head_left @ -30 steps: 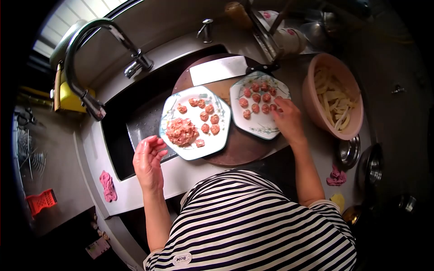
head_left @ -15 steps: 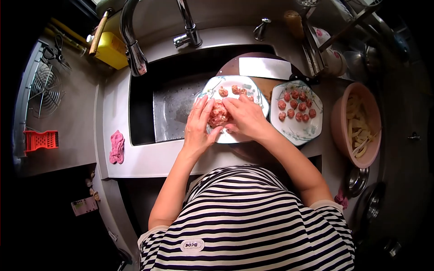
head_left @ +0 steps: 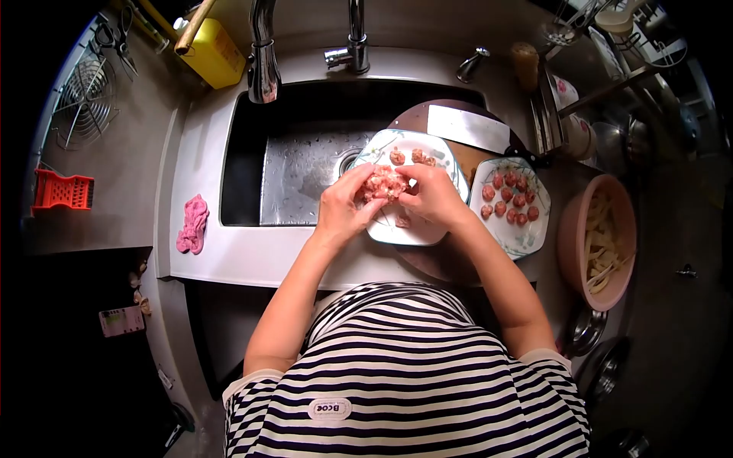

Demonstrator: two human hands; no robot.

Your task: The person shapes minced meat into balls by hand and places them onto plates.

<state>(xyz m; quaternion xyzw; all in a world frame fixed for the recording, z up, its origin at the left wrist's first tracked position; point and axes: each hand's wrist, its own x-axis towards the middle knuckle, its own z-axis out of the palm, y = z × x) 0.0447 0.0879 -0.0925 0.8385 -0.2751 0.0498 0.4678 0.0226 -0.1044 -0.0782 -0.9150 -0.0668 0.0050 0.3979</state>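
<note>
Now left hand (head_left: 342, 202) and right hand (head_left: 435, 196) have met around the mince (head_left: 385, 185).

I could pass over the front edge of the counter (head_left: 229, 262) between the pink cloth (head_left: 192, 224) and the left forearm (head_left: 294, 301). The faucet spout (head_left: 265, 72) blocks me at the back of the sink (head_left: 296, 187).

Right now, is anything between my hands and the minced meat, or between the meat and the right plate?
Nothing visible separates your left hand or right hand from the minced meat; both touch it. Toward the right plate, your right hand and the rim of the left plate lie between. The cleaver lies off that path.
</note>
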